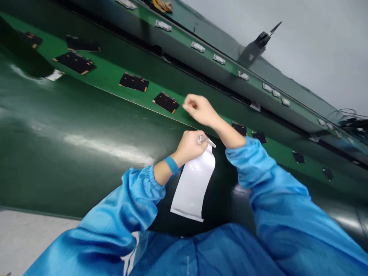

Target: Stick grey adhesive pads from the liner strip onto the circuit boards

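The left hand (pixel 194 145) pinches the far end of a white sheet (pixel 194 184); its long axis runs back toward the person's waist. Apart, the right hand (pixel 199 109) curls near a black board (pixel 166 102), contents unclear.

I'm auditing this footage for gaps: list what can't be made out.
All in the head view:
Right hand: its curl and blur hide whether it holds anything.
White sheet: the left hand covers part of its upper end.
Yellow object: cut off by the top edge.
Dark boards: too small and blurred for fine markings.
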Motion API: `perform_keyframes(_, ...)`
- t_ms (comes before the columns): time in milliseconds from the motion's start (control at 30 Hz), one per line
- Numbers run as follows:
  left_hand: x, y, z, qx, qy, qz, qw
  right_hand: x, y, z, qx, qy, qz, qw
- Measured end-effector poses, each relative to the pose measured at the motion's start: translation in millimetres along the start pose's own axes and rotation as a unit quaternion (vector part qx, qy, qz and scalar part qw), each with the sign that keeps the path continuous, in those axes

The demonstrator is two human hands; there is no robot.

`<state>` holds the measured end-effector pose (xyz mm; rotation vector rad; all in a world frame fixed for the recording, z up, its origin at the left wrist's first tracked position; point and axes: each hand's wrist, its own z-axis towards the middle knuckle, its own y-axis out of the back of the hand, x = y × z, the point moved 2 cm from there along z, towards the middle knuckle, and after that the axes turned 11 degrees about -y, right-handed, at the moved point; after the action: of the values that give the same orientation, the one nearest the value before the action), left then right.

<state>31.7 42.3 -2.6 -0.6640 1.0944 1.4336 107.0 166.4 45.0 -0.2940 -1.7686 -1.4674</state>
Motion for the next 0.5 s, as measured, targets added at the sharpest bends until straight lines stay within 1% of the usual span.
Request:
perform_keyframes(67, 1, 2.0, 2, -0.031, 0.020, 0.001, 0.999, -21, 19, -58, -0.026, -0.030, 0.070, 0.997)
perform_keyframes(100, 2, 2.5, 2, -0.041, 0.026, 0.003, 0.999, -31, 24, -83, -0.028, -0.044, 0.087, 0.995)
perform_keyframes(167, 1, 3.2, 1, -0.052, 0.037, 0.010, 0.998, -46, 23, -121, -0.024, -0.065, 0.102, 0.992)
perform_keyframes(200, 0, 3.7, 1, -0.052, 0.042, 0.016, 0.998, -50, 19, -133, -0.028, -0.070, 0.105, 0.992)
perform_keyframes(233, 0, 4.4, 0, -0.051, 0.045, 0.022, 0.997, -52, 14, -140, -0.038, -0.072, 0.109, 0.991)
perform_keyframes(300, -1, 6.4, 0, -0.044, 0.041, 0.030, 0.998, -53, 6, -146, -0.069, -0.067, 0.124, 0.988)
perform_keyframes(433, -1, 11.6, -1, -0.048, 0.032, 0.031, 0.998, -53, -1, -142, -0.094, -0.047, 0.136, 0.985)
perform_keyframes(500, 1, 12.8, -1, -0.053, 0.032, 0.033, 0.998, -55, -1, -141, -0.113, -0.013, 0.113, 0.987)
